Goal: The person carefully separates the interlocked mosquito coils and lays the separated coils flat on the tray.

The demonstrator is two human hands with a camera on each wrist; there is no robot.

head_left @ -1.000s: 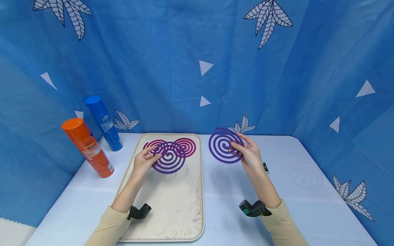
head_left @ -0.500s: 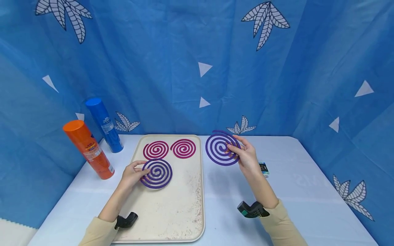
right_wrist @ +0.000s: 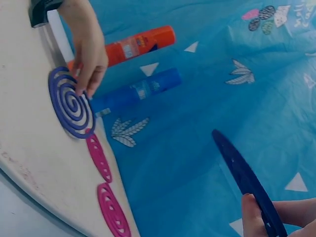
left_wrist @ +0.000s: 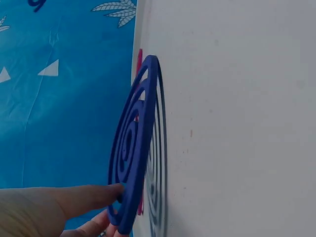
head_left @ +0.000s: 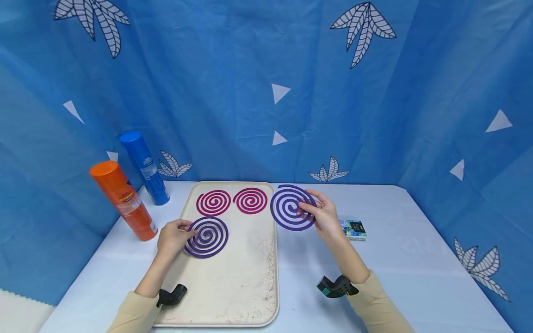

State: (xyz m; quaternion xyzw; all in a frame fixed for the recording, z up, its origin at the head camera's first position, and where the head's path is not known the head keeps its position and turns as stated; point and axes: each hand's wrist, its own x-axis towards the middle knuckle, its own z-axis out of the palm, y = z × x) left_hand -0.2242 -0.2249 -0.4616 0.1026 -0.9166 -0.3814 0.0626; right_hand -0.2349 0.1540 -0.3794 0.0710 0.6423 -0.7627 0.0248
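My left hand (head_left: 171, 239) pinches a purple mosquito coil (head_left: 206, 234) by its left edge, low over the left part of the cream tray (head_left: 245, 268). In the left wrist view this coil (left_wrist: 146, 133) stands tilted close above the tray, its shadow beside it. My right hand (head_left: 327, 219) pinches a second purple mosquito coil (head_left: 290, 207) by its right edge, raised near the tray's right rim. The right wrist view shows that coil (right_wrist: 244, 177) nearly edge-on. Two magenta mosquito coils, a left one (head_left: 213, 201) and a right one (head_left: 251, 200), lie flat at the tray's far end.
An orange spray can (head_left: 127, 203) and a blue spray can (head_left: 145, 169) stand left of the tray. A small patterned box (head_left: 354, 230) lies on the white table (head_left: 399, 277) beyond my right wrist. A blue curtain (head_left: 233, 92) hangs behind the table.
My left hand has brought its purple coil left, nearer to me and lower, uncovering the magenta coils. My right hand has shifted left and slightly down with its coil, so more of the box shows.
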